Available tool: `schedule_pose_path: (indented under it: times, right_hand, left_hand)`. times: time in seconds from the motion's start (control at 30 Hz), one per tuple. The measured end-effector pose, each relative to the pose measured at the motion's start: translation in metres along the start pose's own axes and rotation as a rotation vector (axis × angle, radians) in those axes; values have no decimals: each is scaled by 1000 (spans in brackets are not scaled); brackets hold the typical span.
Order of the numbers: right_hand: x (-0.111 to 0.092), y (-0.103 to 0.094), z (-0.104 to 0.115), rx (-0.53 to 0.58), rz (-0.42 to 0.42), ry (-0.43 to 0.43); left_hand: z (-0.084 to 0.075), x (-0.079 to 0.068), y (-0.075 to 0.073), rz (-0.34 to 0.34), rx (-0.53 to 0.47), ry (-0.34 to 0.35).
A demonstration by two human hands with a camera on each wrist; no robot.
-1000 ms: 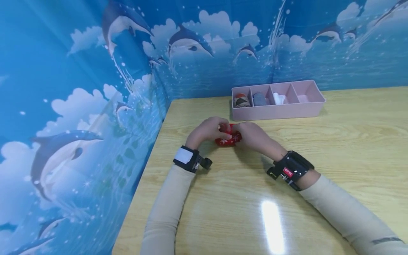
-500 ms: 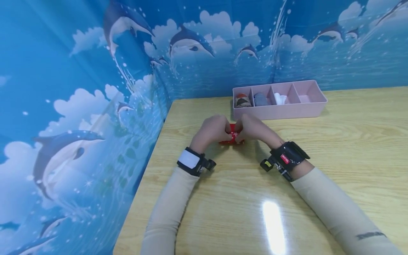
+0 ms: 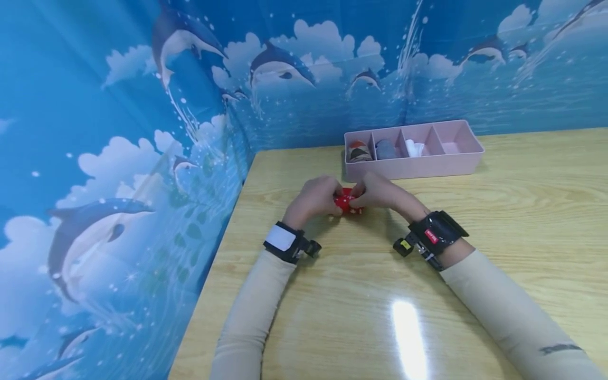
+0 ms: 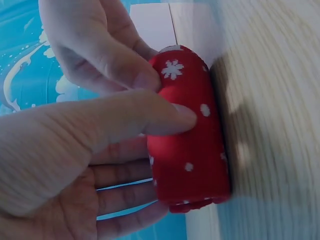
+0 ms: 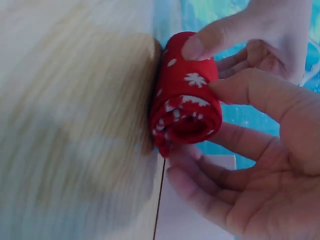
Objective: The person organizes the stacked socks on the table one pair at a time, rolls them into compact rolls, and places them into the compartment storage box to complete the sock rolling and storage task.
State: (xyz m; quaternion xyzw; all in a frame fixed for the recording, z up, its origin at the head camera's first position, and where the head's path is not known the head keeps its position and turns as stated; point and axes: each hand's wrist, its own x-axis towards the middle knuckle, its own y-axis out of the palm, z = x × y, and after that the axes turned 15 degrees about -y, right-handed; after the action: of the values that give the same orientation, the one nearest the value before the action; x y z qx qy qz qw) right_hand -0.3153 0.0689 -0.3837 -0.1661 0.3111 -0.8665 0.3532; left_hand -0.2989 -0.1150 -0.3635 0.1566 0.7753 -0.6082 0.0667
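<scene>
A red sock [image 3: 345, 201] with white snowflakes and dots is rolled into a cylinder on the wooden table, below the pink box in the head view. My left hand [image 3: 314, 200] grips one end, its thumb lying across the top of the roll [image 4: 187, 155] in the left wrist view. At the other end, my right hand [image 3: 378, 191] pinches the sock with thumb and fingers. The right wrist view shows the spiral end of the roll [image 5: 187, 122], with the right hand [image 5: 280, 150] beside it. From above, the fingers hide part of the sock.
A pink four-section box [image 3: 410, 168] stands behind the hands. It holds a patterned bundle [image 3: 359, 151], a grey bundle [image 3: 386, 150] and a white bundle [image 3: 415, 148]; its right section shows a bare floor. A dolphin-print curtain [image 3: 304, 116] borders the table [image 3: 342, 295] at the back and left.
The red sock has become a tighter, rounder roll. My left hand has shifted slightly right, and the right hand's fingers have changed their hold, with its wrist turned a little.
</scene>
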Motion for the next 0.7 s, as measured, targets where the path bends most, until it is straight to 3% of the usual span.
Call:
schedule_pose_path:
  times: [0.23, 0.43, 0.7]
  right_hand:
    - [-14, 3, 7, -184, -73, -121]
    - [-23, 6, 11, -292, -61, -175]
    - [-24, 8, 10, -337, -61, -196]
  left_hand:
    - [1, 3, 4, 37, -28, -26]
    - [3, 4, 7, 80, -52, -66]
    - [4, 3, 6, 101, -57, 17]
